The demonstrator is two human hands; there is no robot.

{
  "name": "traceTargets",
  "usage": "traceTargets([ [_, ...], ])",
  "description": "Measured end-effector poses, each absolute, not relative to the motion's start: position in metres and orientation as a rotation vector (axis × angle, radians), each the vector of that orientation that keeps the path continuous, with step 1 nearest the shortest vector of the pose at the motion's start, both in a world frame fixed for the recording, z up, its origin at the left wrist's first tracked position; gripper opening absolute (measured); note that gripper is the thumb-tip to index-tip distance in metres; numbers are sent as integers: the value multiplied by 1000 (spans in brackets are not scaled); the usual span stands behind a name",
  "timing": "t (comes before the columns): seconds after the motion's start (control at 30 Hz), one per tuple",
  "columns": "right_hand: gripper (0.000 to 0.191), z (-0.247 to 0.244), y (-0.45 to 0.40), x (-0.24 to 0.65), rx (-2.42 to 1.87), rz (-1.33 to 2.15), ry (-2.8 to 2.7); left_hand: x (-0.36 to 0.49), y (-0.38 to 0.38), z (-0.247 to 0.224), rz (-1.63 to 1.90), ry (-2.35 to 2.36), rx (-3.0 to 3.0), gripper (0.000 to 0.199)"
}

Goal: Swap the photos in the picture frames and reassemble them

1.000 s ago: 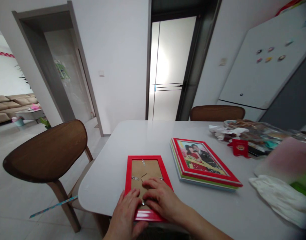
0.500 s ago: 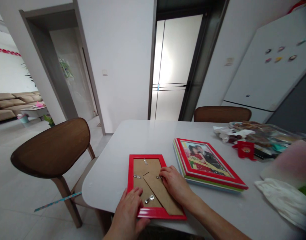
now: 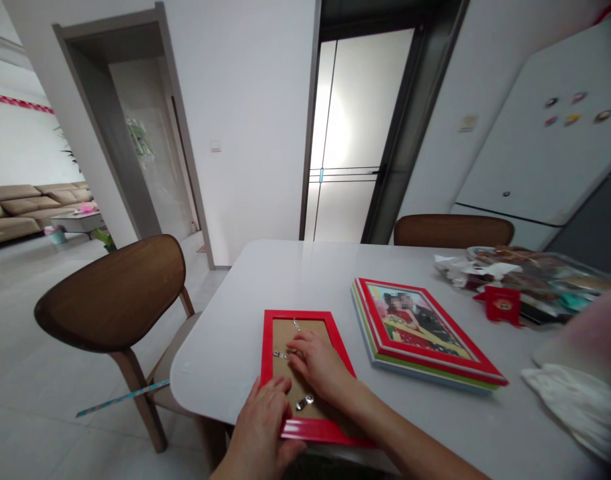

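A red picture frame [image 3: 268, 347] lies face down near the table's front edge, its brown backing board [image 3: 285, 333] upward. Small metal clips, such as the lower one [image 3: 304, 402], sit around the board. My left hand [image 3: 265, 427] grips the frame's lower left corner, fingers on top and thumb at the front edge. Over the middle of the backing is my right hand [image 3: 320, 370], fingers extended and slightly bent, tips close to the left clip [image 3: 280, 355]. It hides the right clip and most of the slanted stand leg.
Right of the frame is a stack of frames [image 3: 430, 327], a couple's photo on top. Farther right are a red packet [image 3: 502, 305], plastic packaging [image 3: 560, 263] and a white cloth [image 3: 565, 400]. Wooden chairs stand left [image 3: 115, 293] and behind [image 3: 455, 230] the white table [image 3: 225, 313].
My right hand has moved left from the right clip to the middle of the backing, covering the stand leg. My left hand keeps its hold on the corner. The view has shifted slightly.
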State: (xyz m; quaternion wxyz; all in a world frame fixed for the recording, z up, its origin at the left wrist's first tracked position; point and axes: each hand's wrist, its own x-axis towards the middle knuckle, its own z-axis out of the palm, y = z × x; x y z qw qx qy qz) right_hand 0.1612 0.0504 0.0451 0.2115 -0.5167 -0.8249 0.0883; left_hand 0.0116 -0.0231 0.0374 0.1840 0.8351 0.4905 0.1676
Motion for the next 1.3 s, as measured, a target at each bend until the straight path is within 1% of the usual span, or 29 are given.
traceTargets([
  [0.07, 16, 44, 56, 145, -1437, 257, -2311, 12, -22, 36, 461, 1381, 2361, 30],
  [0.2, 19, 38, 68, 132, -1506, 227, -2263, 11, -21, 31, 457, 1378, 2367, 26],
  [0.3, 19, 34, 72, 138, -1548, 189, -2226, 11, -20, 30, 462, 1388, 2364, 26],
  [0.47, 26, 32, 77, 153, -1659, 105, -2132, 11, -20, 30, 482, 1365, 2374, 27],
  [0.67, 25, 33, 82, 152, -1622, 121, -2167, 11, -22, 29, 487, 1359, 2381, 28],
  [0.83, 30, 43, 61, 162, -1590, 150, -2153, 11, -23, 35, 481, 1377, 2338, 27],
  [1.07, 34, 45, 16, 188, -1595, 373, -2215, 10, -21, 29, 533, 1332, 2321, 26],
  [1.13, 34, 45, 15, 189, -1598, 404, -2174, 8, -21, 25, 596, 1300, 2307, 30],
  [1.2, 34, 48, 18, 190, -1609, 424, -2146, 5, -20, 24, 713, 1263, 2237, 40],
  [1.27, 33, 55, 21, 191, -1615, 419, -2127, 5, -20, 26, 859, 1242, 2095, 50],
  [1.3, 33, 59, 21, 191, -1617, 410, -2115, 5, -20, 29, 932, 1227, 2001, 51],
])
